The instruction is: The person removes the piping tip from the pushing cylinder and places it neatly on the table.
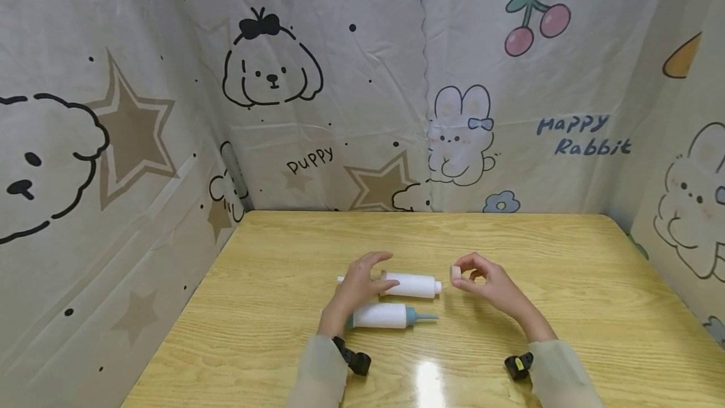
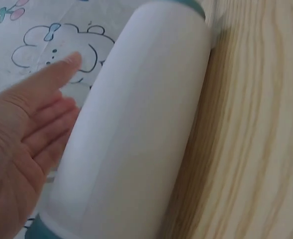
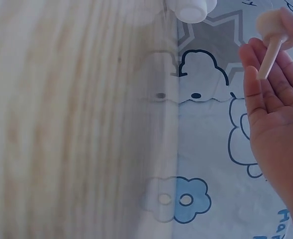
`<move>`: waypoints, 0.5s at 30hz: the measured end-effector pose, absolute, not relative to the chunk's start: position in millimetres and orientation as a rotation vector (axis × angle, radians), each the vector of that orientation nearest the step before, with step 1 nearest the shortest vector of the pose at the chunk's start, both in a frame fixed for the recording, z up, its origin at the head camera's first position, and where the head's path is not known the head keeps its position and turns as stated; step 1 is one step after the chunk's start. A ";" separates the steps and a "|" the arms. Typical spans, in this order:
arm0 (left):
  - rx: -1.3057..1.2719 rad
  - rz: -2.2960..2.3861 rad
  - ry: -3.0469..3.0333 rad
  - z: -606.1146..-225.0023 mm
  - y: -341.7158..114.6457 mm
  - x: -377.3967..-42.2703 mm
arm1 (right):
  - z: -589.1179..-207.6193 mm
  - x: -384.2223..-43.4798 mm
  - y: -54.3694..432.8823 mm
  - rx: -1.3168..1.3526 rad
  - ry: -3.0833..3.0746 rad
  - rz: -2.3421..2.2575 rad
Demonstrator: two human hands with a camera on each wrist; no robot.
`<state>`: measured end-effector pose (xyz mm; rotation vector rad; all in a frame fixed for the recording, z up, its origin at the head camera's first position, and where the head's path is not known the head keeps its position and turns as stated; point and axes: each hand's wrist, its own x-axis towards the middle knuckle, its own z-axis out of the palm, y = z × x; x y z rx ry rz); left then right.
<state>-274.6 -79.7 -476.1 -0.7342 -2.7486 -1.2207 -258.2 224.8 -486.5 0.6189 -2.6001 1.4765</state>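
My right hand [image 1: 491, 283] pinches a beige nozzle cap [image 3: 271, 25] between thumb and fingertips, its thin spout pointing over the palm in the right wrist view. To the left of it lies a white bottle [image 1: 412, 285] on its side, bare neck towards that hand. Over the bottle's other end my left hand [image 1: 358, 282] is spread, fingers extended and thumb across the near side; whether it touches is unclear. Closer to me a second white bottle [image 1: 379, 316] lies parallel, with teal ends and a teal spout [image 1: 426, 317]. In the left wrist view it hides part of my left hand.
A small white tip [image 1: 340, 279] pokes out left of my left hand; what it belongs to is hidden. The wooden table [image 1: 272, 345] ends at the back against a printed cloth [image 1: 374, 74], which also hangs on both sides.
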 end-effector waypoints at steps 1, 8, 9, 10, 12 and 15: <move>-0.763 -1.202 -2.707 -476.0 -77.8 -273.5 | -486.2 -257.9 224.1 0.627 -2.600 1.481; -0.885 -1.163 -2.521 -476.6 -63.0 -266.8 | -485.0 -255.6 216.0 0.635 -2.632 1.482; -0.894 -1.173 -2.509 -476.6 -60.9 -266.2 | -484.7 -255.3 214.7 0.636 -2.637 1.477; -0.907 -1.179 -2.499 -476.4 -58.7 -265.7 | -484.4 -255.1 213.4 0.638 -2.637 1.474; -0.928 -1.182 -2.489 -476.1 -54.9 -265.0 | -483.8 -255.1 211.1 0.647 -2.632 1.471; -0.956 -1.178 -2.492 -474.7 -49.4 -263.1 | -483.4 -254.8 207.8 0.660 -2.626 1.483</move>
